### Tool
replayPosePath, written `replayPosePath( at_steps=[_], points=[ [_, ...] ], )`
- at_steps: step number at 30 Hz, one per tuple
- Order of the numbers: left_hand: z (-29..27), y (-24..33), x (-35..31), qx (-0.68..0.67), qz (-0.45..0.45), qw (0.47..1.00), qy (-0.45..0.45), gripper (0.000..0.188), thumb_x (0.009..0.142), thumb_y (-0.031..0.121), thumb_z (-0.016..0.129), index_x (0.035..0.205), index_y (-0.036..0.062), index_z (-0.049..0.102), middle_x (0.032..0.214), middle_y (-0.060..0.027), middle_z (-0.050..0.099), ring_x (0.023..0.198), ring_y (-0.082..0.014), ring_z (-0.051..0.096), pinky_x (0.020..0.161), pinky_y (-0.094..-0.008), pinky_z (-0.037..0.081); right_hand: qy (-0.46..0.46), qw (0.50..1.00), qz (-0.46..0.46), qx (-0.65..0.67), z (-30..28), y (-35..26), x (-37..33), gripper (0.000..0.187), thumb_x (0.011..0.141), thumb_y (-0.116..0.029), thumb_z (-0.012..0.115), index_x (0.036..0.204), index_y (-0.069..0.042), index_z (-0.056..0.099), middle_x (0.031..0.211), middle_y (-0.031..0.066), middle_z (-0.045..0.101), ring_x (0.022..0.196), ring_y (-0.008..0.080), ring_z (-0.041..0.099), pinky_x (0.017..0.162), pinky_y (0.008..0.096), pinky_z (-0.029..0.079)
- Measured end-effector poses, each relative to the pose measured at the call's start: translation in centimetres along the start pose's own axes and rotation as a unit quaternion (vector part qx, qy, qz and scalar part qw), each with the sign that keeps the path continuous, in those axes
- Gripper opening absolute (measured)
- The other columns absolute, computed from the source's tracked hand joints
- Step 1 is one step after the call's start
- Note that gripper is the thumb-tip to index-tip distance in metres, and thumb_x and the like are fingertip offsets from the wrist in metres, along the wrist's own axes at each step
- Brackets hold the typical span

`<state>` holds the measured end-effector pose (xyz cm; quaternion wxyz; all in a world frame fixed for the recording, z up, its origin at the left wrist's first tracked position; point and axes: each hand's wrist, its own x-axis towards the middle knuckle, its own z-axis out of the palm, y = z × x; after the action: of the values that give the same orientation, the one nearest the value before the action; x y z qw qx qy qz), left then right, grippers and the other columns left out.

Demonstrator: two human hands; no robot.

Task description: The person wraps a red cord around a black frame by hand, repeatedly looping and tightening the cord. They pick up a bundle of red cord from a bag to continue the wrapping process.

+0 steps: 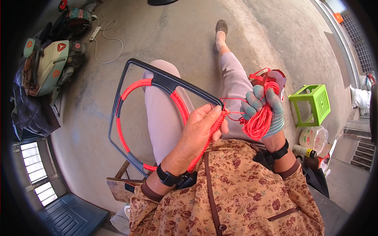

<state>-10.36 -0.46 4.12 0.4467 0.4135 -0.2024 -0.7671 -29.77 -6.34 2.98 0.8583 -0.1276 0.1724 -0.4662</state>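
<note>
A black frame [188, 87], with straight outer bars and a round inner ring, rests across my lap. Red cord wraps [135, 86] cover parts of the ring and the bar on its right side. My bare left hand [202, 125] pinches that right bar just below the corner, thumb on top of the wrapped cord. In a grey-blue glove, my right hand [264, 106] closes round a loose bundle of red cord [258, 124]. A short length of the cord runs taut from the bundle to the frame's corner. Behind the glove, part of a red bag-like thing [278, 76] shows.
A green plastic stool [311, 105] stands to my right, with a clear bag [314, 139] and a spray can [304, 151] nearer me. An electric scooter [49, 65] is at the left. A power strip [94, 34] with a white cable lies on the concrete floor.
</note>
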Motion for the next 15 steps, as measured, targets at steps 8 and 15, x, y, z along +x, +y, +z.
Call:
replayPosePath(
  at_steps=[8, 15],
  points=[
    [0.39, 0.14, 0.07, 0.047, -0.023, 0.999, -0.012, 0.017, 0.094, 0.016, 0.06, 0.104, 0.0012, 0.058, 0.068, 0.0007, 0.054, 0.047, -0.002, 0.04, 0.042, -0.0166, 0.031, 0.009, 0.999, 0.002, -0.051, -0.07, -0.22, -0.24, 0.029, 0.09, -0.03, 0.061, 0.075, -0.01, 0.046, 0.064, 0.0023, 0.044, 0.061, 0.0173, 0.048, 0.056, 0.0277, 0.042],
    [0.65, -0.59, 0.92, 0.096, -0.007, 0.995, 0.032, 0.018, 0.093, 0.021, 0.063, 0.1, 0.0045, 0.059, 0.064, 0.0018, 0.053, 0.045, -0.0017, 0.039, 0.04, -0.0175, 0.029, 0.052, 0.99, -0.008, -0.129, -0.09, -0.05, -0.38, 0.025, 0.085, -0.023, 0.063, 0.073, -0.009, 0.046, 0.061, 0.0029, 0.044, 0.055, 0.0158, 0.044, 0.051, 0.0286, 0.04]
  ],
)
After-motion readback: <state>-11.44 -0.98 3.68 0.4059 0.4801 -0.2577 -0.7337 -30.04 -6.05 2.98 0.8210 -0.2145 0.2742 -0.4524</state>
